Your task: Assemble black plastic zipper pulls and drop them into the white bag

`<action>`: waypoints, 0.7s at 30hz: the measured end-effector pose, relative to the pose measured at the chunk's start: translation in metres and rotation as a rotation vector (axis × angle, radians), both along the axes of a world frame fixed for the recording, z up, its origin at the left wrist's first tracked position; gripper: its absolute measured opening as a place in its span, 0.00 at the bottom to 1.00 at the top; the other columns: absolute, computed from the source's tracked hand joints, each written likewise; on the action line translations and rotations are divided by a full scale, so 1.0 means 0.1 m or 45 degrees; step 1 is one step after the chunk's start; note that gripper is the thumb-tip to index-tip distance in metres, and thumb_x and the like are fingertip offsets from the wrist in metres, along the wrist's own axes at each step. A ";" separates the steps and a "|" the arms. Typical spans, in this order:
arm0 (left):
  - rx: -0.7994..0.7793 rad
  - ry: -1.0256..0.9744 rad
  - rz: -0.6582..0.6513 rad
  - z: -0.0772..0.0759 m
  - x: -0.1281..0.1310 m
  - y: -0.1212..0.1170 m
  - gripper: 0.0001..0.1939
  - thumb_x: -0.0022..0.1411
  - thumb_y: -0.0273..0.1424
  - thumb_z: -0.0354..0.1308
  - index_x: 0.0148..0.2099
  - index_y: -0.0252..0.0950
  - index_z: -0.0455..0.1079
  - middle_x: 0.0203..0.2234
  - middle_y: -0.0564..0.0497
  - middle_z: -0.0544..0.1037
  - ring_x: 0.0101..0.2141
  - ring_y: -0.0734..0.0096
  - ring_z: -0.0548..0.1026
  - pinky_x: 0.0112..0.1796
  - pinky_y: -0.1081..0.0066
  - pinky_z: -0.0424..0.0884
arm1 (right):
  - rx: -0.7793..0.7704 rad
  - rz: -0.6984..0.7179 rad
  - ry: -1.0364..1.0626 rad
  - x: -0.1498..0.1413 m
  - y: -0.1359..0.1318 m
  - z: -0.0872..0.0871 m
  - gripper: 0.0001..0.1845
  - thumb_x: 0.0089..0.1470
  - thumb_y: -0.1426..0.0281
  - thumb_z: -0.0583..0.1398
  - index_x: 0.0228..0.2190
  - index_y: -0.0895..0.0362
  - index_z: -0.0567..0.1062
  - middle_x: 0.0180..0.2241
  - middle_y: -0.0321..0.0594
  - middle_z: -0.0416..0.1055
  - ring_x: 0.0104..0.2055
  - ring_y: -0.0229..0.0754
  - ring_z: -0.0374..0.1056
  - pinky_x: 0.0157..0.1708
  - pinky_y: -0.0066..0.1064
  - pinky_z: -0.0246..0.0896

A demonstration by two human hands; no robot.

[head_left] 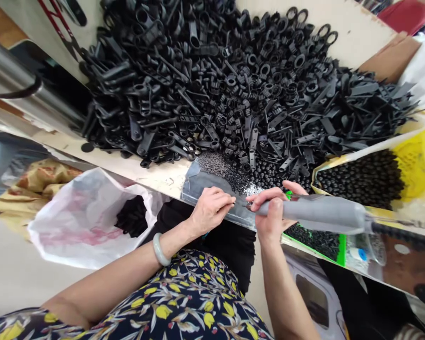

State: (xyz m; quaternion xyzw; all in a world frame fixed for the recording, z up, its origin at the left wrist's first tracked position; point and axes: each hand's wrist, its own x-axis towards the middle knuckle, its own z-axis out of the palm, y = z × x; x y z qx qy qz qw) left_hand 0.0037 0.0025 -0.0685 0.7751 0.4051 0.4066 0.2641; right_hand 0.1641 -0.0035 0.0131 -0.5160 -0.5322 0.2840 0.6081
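Observation:
My right hand (272, 215) is wrapped round a grey electric screwdriver (318, 213), whose dark tip points left towards my other hand. Fingers pinched together, my left hand (212, 208) holds something tiny with a pale glint, too small to name. A short gap separates its fingertips from the screwdriver's tip. Both hands are over a grey cloth (207, 183) at the table's front edge. Just beyond them lie a little heap of silvery screws or pins (251, 189) and a mound of tiny dark parts (216, 165).
A huge pile of black plastic parts (198, 85) covers the table. On the right stand a bag of black pieces (361, 177) and a green tray (342, 250). A white plastic bag (74, 226) hangs open at left, near a steel cylinder (31, 87).

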 end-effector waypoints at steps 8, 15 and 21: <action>-0.010 -0.021 -0.006 -0.01 0.01 -0.01 0.07 0.74 0.31 0.57 0.47 0.38 0.77 0.39 0.51 0.85 0.41 0.65 0.76 0.42 0.61 0.62 | 0.101 0.010 0.104 -0.24 0.16 -0.12 0.11 0.66 0.58 0.58 0.40 0.47 0.60 0.21 0.25 0.66 0.18 0.39 0.64 0.23 0.35 0.68; -0.026 -0.014 -0.002 -0.01 0.01 -0.01 0.07 0.74 0.31 0.57 0.47 0.39 0.77 0.39 0.51 0.85 0.41 0.64 0.76 0.42 0.60 0.63 | 0.100 0.042 0.143 -0.24 0.16 -0.12 0.10 0.65 0.59 0.58 0.39 0.47 0.60 0.21 0.25 0.66 0.18 0.38 0.62 0.23 0.35 0.67; -0.084 -0.015 -0.004 -0.01 0.00 -0.01 0.07 0.74 0.33 0.58 0.48 0.40 0.77 0.38 0.50 0.85 0.41 0.63 0.76 0.42 0.60 0.63 | 0.030 0.064 0.124 -0.27 0.14 -0.08 0.15 0.64 0.55 0.59 0.38 0.47 0.58 0.22 0.25 0.66 0.17 0.38 0.61 0.22 0.37 0.67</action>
